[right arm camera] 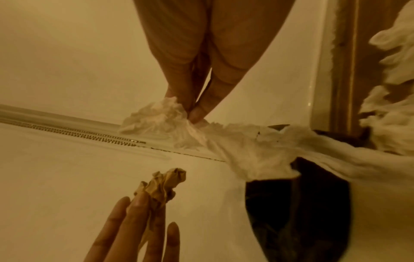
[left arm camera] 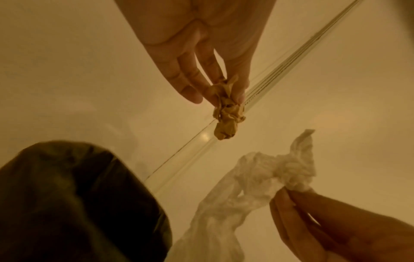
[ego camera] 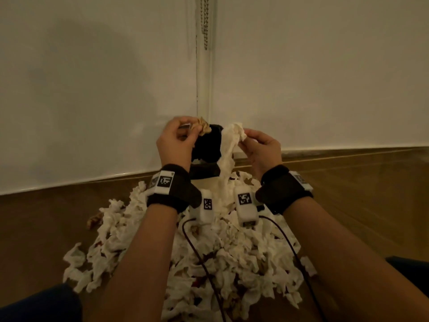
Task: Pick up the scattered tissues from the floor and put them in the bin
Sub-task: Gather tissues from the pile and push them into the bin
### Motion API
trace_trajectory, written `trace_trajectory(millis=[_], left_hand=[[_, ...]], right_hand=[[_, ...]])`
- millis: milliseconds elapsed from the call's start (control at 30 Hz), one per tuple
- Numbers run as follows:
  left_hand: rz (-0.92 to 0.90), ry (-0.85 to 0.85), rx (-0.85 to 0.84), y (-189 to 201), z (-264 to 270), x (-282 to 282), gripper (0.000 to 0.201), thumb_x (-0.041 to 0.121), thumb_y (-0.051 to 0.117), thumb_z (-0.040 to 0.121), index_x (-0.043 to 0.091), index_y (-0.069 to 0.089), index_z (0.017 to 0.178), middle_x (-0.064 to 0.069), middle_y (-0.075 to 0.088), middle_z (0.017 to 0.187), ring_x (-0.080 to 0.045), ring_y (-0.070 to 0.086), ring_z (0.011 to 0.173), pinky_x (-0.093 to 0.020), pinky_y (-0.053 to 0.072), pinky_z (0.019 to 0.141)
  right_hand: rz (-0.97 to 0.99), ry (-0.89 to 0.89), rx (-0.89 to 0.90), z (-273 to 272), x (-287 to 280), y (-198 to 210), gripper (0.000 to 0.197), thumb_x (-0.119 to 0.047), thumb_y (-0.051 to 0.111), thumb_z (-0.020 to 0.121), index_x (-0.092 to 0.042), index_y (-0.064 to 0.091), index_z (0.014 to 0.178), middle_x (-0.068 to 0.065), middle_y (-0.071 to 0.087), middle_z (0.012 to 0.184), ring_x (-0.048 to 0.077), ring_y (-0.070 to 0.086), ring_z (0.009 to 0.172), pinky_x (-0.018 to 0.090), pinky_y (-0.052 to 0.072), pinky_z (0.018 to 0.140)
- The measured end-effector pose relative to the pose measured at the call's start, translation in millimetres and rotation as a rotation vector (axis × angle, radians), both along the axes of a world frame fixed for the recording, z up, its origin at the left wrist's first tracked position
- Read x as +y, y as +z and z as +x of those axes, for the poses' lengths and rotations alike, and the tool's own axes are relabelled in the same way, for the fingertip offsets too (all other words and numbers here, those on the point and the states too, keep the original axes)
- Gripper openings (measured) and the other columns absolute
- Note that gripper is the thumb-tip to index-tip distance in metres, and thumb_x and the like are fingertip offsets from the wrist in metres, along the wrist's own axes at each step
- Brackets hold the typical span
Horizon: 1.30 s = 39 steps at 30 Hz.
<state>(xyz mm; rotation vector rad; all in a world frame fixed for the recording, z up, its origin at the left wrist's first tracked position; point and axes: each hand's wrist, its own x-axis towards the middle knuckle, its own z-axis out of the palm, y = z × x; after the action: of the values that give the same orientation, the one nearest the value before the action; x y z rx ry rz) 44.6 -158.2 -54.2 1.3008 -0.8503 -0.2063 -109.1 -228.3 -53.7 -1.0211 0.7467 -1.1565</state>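
Observation:
My left hand (ego camera: pixel 185 132) pinches a small crumpled brown tissue (ego camera: pixel 204 127) above the black-lined bin (ego camera: pixel 206 148) in the room's corner. In the left wrist view the brown tissue (left arm camera: pixel 226 113) hangs from my fingertips (left arm camera: pixel 240 96). My right hand (ego camera: pixel 249 140) pinches a long white tissue (ego camera: pixel 228 149) that trails down over the bin's right side toward the pile. The right wrist view has the white tissue (right arm camera: pixel 224 140) held between thumb and finger, with the bin's dark opening (right arm camera: pixel 298 203) below it. A big heap of white tissues (ego camera: pixel 209 252) covers the floor under my forearms.
White walls meet in the corner behind the bin, with a bead chain (ego camera: pixel 205 22) hanging there. Wooden floor (ego camera: pixel 348 194) lies bare on both sides of the heap. A brown scrap (ego camera: pixel 94 220) sits at the heap's left edge. Black cables (ego camera: pixel 197 256) run over the tissues.

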Motion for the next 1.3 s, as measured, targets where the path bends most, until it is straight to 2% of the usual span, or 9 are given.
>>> trace_trajectory(millis=[167, 333, 533, 667, 800, 900, 967, 1200, 1300], left_hand=[[-0.109, 0.093, -0.151, 37, 15, -8, 0.023, 0.017, 0.069, 0.078, 0.037, 0.058, 0.079, 0.008, 0.064, 0.094, -0.001, 0.062, 0.085, -0.017, 0.052, 0.073], [-0.206, 0.113, -0.208, 51, 27, -10, 0.02, 0.019, 0.07, 0.079, 0.035, 0.057, 0.082, 0.006, 0.062, 0.096, -0.008, 0.064, 0.085, -0.02, 0.052, 0.071], [-0.187, 0.13, -0.24, 45, 34, -22, 0.02, 0.016, 0.07, 0.078, 0.032, 0.058, 0.081, 0.004, 0.059, 0.096, -0.009, 0.063, 0.085, -0.028, 0.055, 0.075], [-0.099, 0.132, -0.22, 22, 36, -30, 0.018, 0.014, 0.07, 0.078, 0.029, 0.06, 0.081, 0.007, 0.054, 0.094, -0.002, 0.06, 0.084, -0.023, 0.053, 0.079], [0.006, 0.137, -0.242, -9, 39, -33, 0.014, 0.012, 0.069, 0.077, 0.023, 0.061, 0.082, 0.001, 0.057, 0.092, 0.008, 0.055, 0.078, -0.005, 0.043, 0.078], [0.112, 0.12, -0.256, -32, 39, -35, 0.012, 0.01, 0.07, 0.078, 0.019, 0.063, 0.083, -0.001, 0.058, 0.092, 0.004, 0.053, 0.075, -0.002, 0.041, 0.074], [0.196, 0.115, -0.268, -47, 38, -35, 0.011, 0.011, 0.069, 0.08, 0.019, 0.063, 0.084, -0.001, 0.059, 0.094, -0.002, 0.054, 0.077, 0.0, 0.039, 0.071], [0.588, -0.015, -0.43, -83, 31, -37, 0.024, 0.022, 0.052, 0.093, 0.013, 0.066, 0.111, -0.009, 0.06, 0.114, -0.021, 0.058, 0.102, -0.026, 0.042, 0.09], [0.654, -0.054, -0.462, -85, 26, -35, 0.031, 0.024, 0.047, 0.095, 0.014, 0.059, 0.122, -0.011, 0.057, 0.122, -0.025, 0.055, 0.11, -0.032, 0.041, 0.095]], right_hand=[[-0.058, -0.019, -0.146, 30, -14, 36, 0.018, 0.011, 0.057, 0.084, -0.005, 0.065, 0.084, 0.013, 0.065, 0.085, 0.021, 0.063, 0.081, 0.026, 0.056, 0.077], [-0.064, 0.024, -0.352, 43, -28, 63, 0.02, 0.014, 0.05, 0.087, 0.0, 0.063, 0.088, 0.013, 0.066, 0.084, 0.022, 0.064, 0.08, 0.028, 0.056, 0.079], [-0.11, 0.044, -0.373, 54, -40, 82, 0.019, 0.014, 0.05, 0.086, 0.001, 0.063, 0.09, 0.016, 0.064, 0.087, 0.024, 0.064, 0.08, 0.031, 0.055, 0.081], [-0.072, 0.042, -0.303, 59, -41, 65, 0.019, 0.014, 0.052, 0.086, -0.001, 0.064, 0.086, 0.013, 0.065, 0.082, 0.02, 0.065, 0.075, 0.026, 0.057, 0.075], [-0.02, 0.02, -0.169, 61, -41, 29, 0.019, 0.012, 0.057, 0.084, -0.005, 0.066, 0.081, 0.006, 0.069, 0.074, 0.016, 0.066, 0.072, 0.025, 0.057, 0.074], [0.003, -0.019, 0.041, 61, -40, -6, 0.015, 0.01, 0.062, 0.081, -0.004, 0.069, 0.085, 0.002, 0.069, 0.07, 0.014, 0.066, 0.068, 0.023, 0.056, 0.07], [0.022, -0.035, 0.167, 59, -41, -28, 0.015, 0.007, 0.063, 0.082, 0.003, 0.069, 0.095, 0.006, 0.068, 0.077, 0.016, 0.065, 0.073, 0.026, 0.056, 0.077], [0.105, 0.078, 0.376, 55, -43, -63, 0.031, 0.008, 0.049, 0.09, 0.004, 0.058, 0.12, 0.019, 0.061, 0.119, 0.026, 0.059, 0.11, 0.029, 0.048, 0.094], [0.093, 0.083, 0.362, 50, -43, -66, 0.034, 0.007, 0.046, 0.092, 0.002, 0.055, 0.125, 0.015, 0.059, 0.122, 0.023, 0.058, 0.114, 0.026, 0.048, 0.094]])
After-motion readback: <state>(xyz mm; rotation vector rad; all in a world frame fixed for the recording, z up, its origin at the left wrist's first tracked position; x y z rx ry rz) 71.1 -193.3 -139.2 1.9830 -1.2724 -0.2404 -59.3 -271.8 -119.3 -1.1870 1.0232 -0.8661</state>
